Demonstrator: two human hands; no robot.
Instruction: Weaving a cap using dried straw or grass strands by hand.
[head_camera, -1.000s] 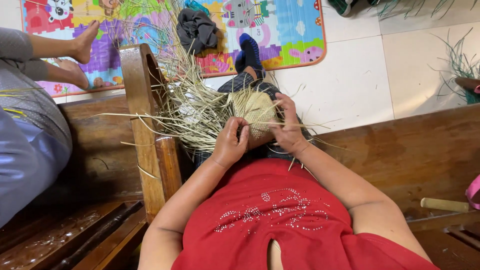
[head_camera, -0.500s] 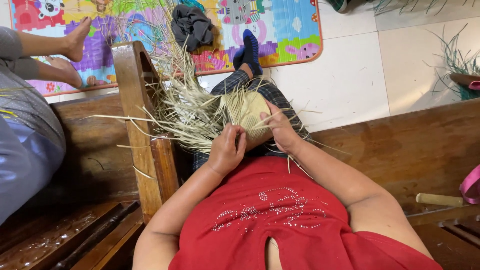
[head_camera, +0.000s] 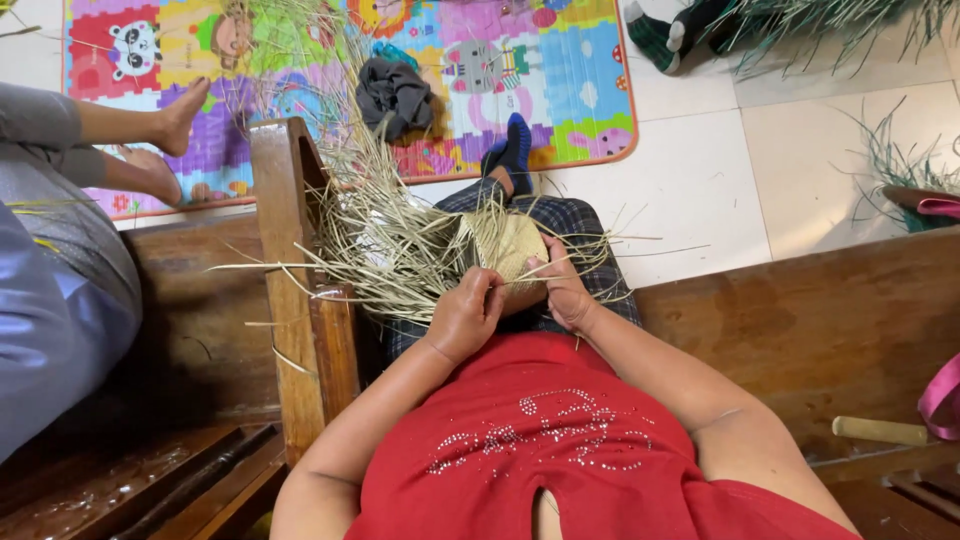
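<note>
Left hand (head_camera: 466, 312) pinches a straw strand beside the woven piece (head_camera: 510, 248); right hand (head_camera: 566, 293) grips that piece's near edge, over the lap. Loose straw strands (head_camera: 385, 245) fan beyond the left hand. Risk: crossing strands may snag, loosening the weave.

The hands' fingertips (head_camera: 497, 283) hide among straw strands (head_camera: 400, 250); the woven piece (head_camera: 510, 248) is partly covered.

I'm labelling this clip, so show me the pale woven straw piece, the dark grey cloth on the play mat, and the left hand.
pale woven straw piece (head_camera: 512, 250), head view, middle of its woven face
dark grey cloth (head_camera: 394, 95), head view, centre of the heap
left hand (head_camera: 466, 315), head view, back of the hand
</note>
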